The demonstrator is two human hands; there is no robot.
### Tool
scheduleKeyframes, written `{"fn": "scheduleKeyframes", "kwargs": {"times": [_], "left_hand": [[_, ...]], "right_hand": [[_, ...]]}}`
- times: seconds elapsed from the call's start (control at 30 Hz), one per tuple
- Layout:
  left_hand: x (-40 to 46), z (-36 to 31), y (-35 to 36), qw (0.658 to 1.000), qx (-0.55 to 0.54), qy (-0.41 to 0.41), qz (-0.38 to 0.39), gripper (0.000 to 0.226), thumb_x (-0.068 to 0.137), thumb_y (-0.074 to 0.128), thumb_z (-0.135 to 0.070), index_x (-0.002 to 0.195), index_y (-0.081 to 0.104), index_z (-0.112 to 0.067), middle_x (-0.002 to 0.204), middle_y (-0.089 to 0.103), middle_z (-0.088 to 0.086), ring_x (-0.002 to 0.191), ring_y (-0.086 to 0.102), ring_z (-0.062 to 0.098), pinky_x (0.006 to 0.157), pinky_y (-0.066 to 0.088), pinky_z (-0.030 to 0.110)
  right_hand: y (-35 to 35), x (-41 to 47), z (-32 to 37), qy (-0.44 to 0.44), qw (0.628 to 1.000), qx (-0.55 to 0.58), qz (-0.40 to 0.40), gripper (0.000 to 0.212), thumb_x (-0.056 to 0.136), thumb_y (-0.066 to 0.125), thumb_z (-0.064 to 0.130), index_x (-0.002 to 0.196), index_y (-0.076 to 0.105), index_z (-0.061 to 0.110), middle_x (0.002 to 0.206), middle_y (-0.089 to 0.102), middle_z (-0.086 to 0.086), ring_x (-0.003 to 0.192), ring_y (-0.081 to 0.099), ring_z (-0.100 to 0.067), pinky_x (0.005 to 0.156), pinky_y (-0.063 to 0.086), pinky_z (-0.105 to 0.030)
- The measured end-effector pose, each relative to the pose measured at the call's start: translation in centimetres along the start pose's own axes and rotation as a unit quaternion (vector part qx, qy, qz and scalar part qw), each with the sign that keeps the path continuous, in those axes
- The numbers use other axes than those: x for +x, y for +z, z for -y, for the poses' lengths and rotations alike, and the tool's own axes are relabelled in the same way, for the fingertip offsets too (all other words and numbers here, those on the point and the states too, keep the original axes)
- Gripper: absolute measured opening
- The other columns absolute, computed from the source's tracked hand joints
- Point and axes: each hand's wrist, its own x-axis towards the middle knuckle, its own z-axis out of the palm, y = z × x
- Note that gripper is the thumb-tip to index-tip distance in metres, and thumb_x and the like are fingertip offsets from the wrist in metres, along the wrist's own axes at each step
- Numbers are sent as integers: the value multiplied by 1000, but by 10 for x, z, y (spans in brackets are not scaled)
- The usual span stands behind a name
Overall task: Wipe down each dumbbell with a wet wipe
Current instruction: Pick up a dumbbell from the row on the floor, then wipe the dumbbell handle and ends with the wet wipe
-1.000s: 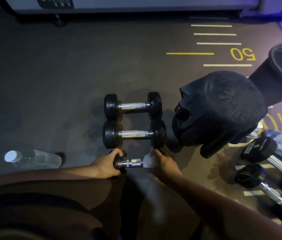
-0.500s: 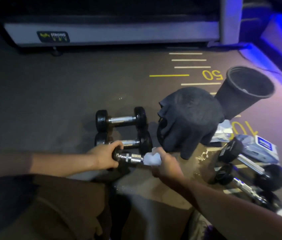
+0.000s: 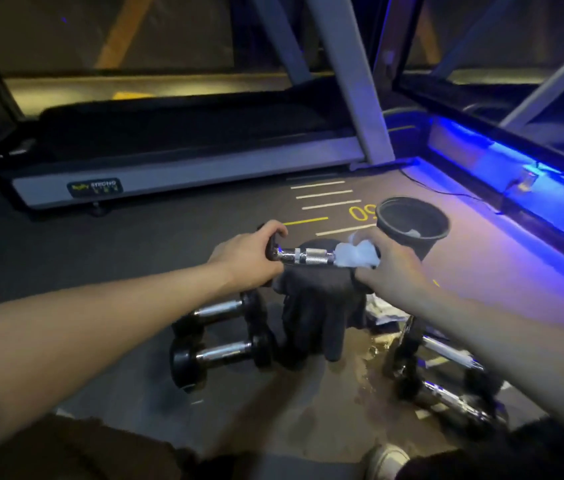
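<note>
A small dumbbell (image 3: pixel 310 257) with a chrome handle is held up off the floor, level in front of me. My left hand (image 3: pixel 246 256) grips its left black head. My right hand (image 3: pixel 389 268) grips a white wet wipe (image 3: pixel 356 255) wrapped over the right head, which the wipe hides. Two black dumbbells (image 3: pixel 220 332) lie side by side on the floor below. More dumbbells (image 3: pixel 443 375) lie at the right, partly behind my right forearm.
A black bag (image 3: pixel 315 313) slumps on the floor under the raised dumbbell. A black bin (image 3: pixel 412 220) with a used wipe inside stands just past my right hand. A treadmill (image 3: pixel 183 171) crosses the back. The floor near the right dumbbells is wet. My shoe (image 3: pixel 386 457) shows at bottom.
Both hands have raised the small dumbbell from the floor to the height of the bin's rim. My head has tilted up, bringing the treadmill into view. The wipe stays on the right end.
</note>
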Motion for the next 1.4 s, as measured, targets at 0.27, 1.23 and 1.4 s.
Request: {"fn": "scheduleKeyframes", "kwargs": {"times": [0.27, 1.23, 1.4], "left_hand": [[52, -8, 27, 1000, -23, -4, -8, 51, 82, 63, -31, 127, 44, -45, 105, 63, -8, 98, 60, 26, 74, 39, 31], [151, 41, 74, 993, -65, 48, 83, 96, 67, 79, -51, 141, 19, -56, 137, 50, -2, 118, 56, 23, 100, 48, 43], [149, 40, 75, 995, -46, 47, 77, 96, 71, 80, -48, 143, 16, -54, 136, 51, 1, 120, 56, 26, 100, 47, 44]], "right_hand": [[-4, 32, -30, -1, 1000, -11, -2, 41, 72, 65, 18, 108, 51, 33, 82, 62, -4, 69, 60, -31, 66, 53, -39], [29, 106, -83, 28, 995, -75, 54, 56, 72, 74, 43, 123, 50, 41, 126, 40, 2, 118, 44, -25, 94, 47, -45], [23, 99, -85, 6, 996, -79, 37, 59, 73, 71, 51, 128, 50, 42, 130, 42, 7, 122, 40, -19, 95, 46, -43]]}}
